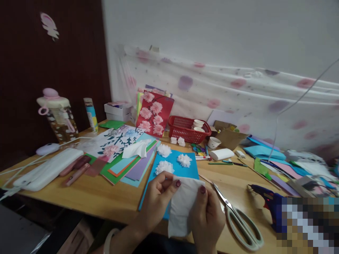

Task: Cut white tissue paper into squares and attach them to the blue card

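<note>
Between my two hands hangs a white tissue [184, 208], pinched at its top corners. My left hand [160, 195] grips the upper left corner between thumb and fingers. At the upper right corner, my right hand [209, 215] pinches the tissue the same way. Under and behind them lies a blue sheet of card [172, 155] bearing three white ruffled paper flowers, one of them a flower [184, 160] on the right. To the right of my right hand rest scissors [235, 218] with pale handles, blades partly spread.
A blue glue gun [267, 197] lies at the right. Coloured paper sheets [132, 169] and a white power bank [50, 169] are on the left. Behind stand a red basket [182, 135], a red card with pink flowers [159, 106] and a bottle [59, 116].
</note>
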A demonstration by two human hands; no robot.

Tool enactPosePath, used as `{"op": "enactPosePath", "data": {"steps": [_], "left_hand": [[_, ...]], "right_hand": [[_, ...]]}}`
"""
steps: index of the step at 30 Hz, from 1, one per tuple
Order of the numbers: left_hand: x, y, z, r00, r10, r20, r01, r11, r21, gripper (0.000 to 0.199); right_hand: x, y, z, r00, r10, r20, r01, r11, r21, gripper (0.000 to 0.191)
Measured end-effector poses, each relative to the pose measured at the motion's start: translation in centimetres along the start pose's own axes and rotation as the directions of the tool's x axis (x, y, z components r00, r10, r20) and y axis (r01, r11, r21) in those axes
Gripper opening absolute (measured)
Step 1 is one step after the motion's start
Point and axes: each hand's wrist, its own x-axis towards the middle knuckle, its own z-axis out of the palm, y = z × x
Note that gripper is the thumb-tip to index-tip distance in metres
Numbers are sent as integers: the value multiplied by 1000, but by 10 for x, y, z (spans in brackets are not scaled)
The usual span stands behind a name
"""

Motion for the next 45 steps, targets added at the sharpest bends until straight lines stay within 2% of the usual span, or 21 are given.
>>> {"op": "enactPosePath", "data": {"steps": [6,8,11,14,20,24,27,29,32,34,36,40,42,45], "left_hand": [[1,7,-6,993,-63,102,66,997,-33,38],[5,12,-5,991,-44,128,38,998,45,39],[12,19,1,991,13,137,-44,973,227,24],[18,21,5,996,39,77,-61,948,311,19],[27,21,3,994,48,-99,-26,976,218,23],[33,26,3,991,78,-112,-50,972,229,23],[38,30,5,981,149,-120,-115,960,255,24],[43,33,5,971,189,-148,-144,951,272,26],[49,36,1,960,216,-176,-163,947,276,29],[52,37,-4,955,240,-174,-184,940,286,29],[54,38,-10,954,252,-162,-194,932,305,28],[56,39,-22,966,240,-100,-199,930,309,25],[56,40,-25,967,235,-96,-196,933,302,25],[57,40,-26,963,236,-130,-188,934,302,28]], "right_hand": [[-1,3,-3,994,31,103,-31,999,-9,34],[1,1,-3,991,16,130,-17,1000,1,33],[3,-5,-2,986,-37,165,32,999,32,31],[4,-10,0,983,-22,181,11,998,62,32],[-4,-5,5,947,66,314,-107,988,115,32],[-7,-3,10,947,101,305,-138,985,101,36],[-9,-2,13,941,135,310,-176,978,108,38],[-11,0,15,921,192,338,-246,961,125,40],[-14,4,17,850,308,427,-406,900,158,41],[-15,6,16,814,350,464,-469,867,168,41],[-12,7,14,826,338,451,-448,879,162,41],[-1,11,6,905,226,360,-275,957,92,42],[3,15,1,908,188,375,-234,969,82,42],[8,22,-6,881,175,440,-241,966,98,42]]}}
